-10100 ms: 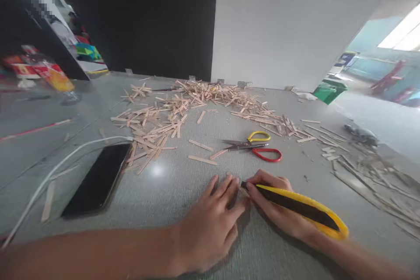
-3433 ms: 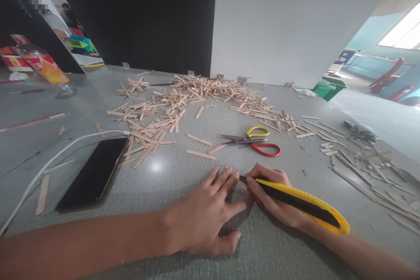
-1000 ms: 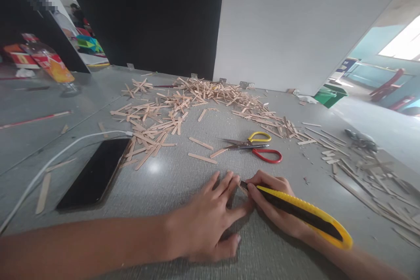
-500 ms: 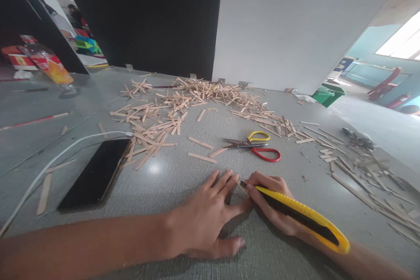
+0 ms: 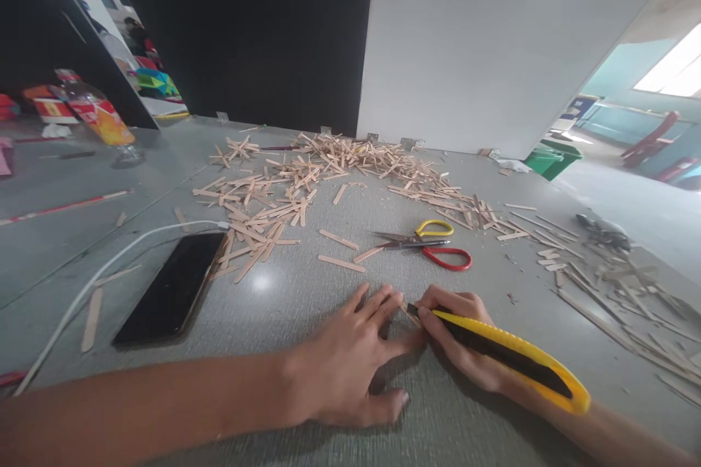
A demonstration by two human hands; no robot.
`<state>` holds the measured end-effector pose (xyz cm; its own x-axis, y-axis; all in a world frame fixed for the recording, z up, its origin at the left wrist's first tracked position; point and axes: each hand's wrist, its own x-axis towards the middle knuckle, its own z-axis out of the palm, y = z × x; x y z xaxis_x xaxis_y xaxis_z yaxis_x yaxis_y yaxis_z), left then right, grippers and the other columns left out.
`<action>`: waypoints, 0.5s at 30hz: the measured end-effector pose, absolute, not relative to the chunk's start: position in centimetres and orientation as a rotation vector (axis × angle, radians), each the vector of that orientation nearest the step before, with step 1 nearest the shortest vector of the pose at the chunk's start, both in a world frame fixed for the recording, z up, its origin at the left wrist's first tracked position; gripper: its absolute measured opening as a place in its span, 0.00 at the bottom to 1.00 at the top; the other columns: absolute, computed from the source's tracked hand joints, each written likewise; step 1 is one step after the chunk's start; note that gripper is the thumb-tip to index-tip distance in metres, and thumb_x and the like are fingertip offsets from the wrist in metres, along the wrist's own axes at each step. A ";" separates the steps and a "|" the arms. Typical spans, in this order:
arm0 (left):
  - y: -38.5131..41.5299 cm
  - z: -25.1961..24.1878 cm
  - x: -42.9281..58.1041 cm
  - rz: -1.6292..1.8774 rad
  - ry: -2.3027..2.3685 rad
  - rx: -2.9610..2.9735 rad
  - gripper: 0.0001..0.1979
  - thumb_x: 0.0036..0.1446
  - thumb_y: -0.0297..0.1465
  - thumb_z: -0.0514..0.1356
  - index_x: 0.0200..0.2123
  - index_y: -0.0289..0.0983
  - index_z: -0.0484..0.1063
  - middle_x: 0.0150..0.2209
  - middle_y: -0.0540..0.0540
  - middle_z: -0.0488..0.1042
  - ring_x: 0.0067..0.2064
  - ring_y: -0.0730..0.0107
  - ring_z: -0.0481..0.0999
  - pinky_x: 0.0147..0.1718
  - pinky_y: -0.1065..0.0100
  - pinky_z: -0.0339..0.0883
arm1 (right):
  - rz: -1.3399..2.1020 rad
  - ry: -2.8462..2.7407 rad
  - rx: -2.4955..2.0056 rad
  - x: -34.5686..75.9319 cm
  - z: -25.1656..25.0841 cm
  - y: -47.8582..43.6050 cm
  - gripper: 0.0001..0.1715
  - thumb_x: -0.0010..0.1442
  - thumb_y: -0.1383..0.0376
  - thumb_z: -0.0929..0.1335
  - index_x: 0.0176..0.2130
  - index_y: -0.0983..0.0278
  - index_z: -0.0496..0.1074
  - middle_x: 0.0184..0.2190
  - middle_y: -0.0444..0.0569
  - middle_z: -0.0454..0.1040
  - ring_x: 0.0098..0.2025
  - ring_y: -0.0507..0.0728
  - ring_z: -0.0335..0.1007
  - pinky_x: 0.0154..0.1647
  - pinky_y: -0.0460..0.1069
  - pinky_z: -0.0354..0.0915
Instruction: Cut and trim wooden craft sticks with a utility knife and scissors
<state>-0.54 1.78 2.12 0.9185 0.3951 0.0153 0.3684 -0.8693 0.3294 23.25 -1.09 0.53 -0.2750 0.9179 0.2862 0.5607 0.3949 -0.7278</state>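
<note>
1. The left hand (image 5: 347, 365), at lower centre, lies palm down on the grey table (image 5: 263, 328) with its fingers spread, the index fingertip at a small wooden stick (image 5: 408, 312).
2. That stick sits just right of lower centre, between the two hands, partly hidden by fingers.
3. The right hand (image 5: 458, 352) pinches the front end of a yellow-and-black cutter (image 5: 509, 355) — its dark tip at the stick, its body slanting toward the lower right.
4. Above the hands lie scissors (image 5: 410, 241) with one yellow and one red handle, loose sticks just to their left.
5. A heap of sticks (image 5: 355, 153) spreads across the upper middle.
6. At left lie a dark phone (image 5: 172, 288) and white cable (image 5: 81, 300); a bottle (image 5: 104, 120) stands upper left.
</note>
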 end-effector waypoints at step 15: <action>1.6 2.4 -0.3 0.137 0.551 2.828 0.37 0.70 0.50 0.55 0.75 0.43 0.55 0.74 0.29 0.56 0.75 0.29 0.52 0.66 0.27 0.52 | 0.600 -1.969 -1.293 23.2 0.8 -1.3 0.22 0.74 0.56 0.63 0.28 0.59 0.65 0.18 0.39 0.65 0.19 0.51 0.61 0.25 0.49 0.58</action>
<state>-0.27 1.58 2.37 0.9237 0.3806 0.0431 0.3564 -0.8954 0.2668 23.19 -1.32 0.83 -0.2604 0.9183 0.2981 0.5962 0.3958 -0.6985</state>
